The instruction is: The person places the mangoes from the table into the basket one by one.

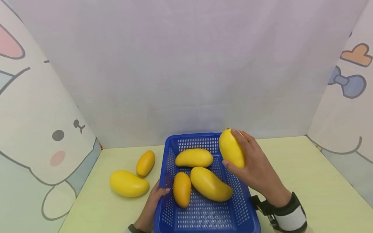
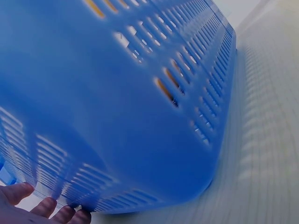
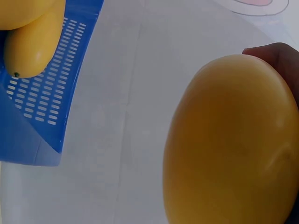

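Note:
A yellow mango (image 1: 230, 149) is held by my right hand (image 1: 259, 170) over the right rim of a blue plastic basket (image 1: 201, 221). Thumb and fingers grip it from the right side; the same mango (image 3: 229, 144) looms large in the right wrist view. On the basket's left side, my left hand (image 1: 152, 204) grips the wall, its thumb over the rim. Its fingers (image 2: 44, 207) show at the basket's slotted wall (image 2: 107, 102) in the left wrist view. Inside the basket lie two yellow mangoes (image 1: 193, 157) and a smaller orange-yellow mango (image 1: 182, 190).
Left of the basket, a large yellow mango (image 1: 129, 183) and a small orange-yellow mango (image 1: 145, 163) lie on the pale wooden table (image 1: 96, 200). Behind stands a whitish cloth backdrop (image 1: 192, 71), with cartoon-printed panels (image 1: 38, 129) at both sides.

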Demonstrator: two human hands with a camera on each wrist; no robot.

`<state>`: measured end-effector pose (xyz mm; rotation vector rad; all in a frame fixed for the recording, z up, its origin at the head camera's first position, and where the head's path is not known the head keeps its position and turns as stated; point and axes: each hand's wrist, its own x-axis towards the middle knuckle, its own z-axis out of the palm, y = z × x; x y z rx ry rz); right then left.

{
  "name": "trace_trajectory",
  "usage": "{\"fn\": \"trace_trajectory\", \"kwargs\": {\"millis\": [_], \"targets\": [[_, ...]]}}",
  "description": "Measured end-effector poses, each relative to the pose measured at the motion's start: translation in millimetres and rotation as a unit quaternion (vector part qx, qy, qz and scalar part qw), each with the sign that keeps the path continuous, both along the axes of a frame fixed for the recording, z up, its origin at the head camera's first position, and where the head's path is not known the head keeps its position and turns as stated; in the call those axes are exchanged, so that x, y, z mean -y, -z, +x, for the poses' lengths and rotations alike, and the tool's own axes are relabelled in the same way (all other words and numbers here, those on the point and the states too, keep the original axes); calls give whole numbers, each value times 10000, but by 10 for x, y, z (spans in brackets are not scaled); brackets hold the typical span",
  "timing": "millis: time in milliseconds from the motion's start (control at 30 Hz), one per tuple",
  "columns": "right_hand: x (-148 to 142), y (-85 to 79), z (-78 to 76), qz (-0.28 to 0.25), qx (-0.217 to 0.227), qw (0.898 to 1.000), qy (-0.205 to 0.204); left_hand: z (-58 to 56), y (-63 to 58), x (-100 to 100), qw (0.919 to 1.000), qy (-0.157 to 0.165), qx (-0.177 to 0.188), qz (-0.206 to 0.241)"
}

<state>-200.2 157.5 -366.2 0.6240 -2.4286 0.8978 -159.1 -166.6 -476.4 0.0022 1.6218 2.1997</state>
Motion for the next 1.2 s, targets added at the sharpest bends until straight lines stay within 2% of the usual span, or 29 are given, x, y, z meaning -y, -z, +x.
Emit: {"fn": "trace_trajectory", "kwargs": {"millis": [1200], "targets": [[237,-78,209,-101,67,9992,-384,20,-26,9,10000,30,26,6]]}}
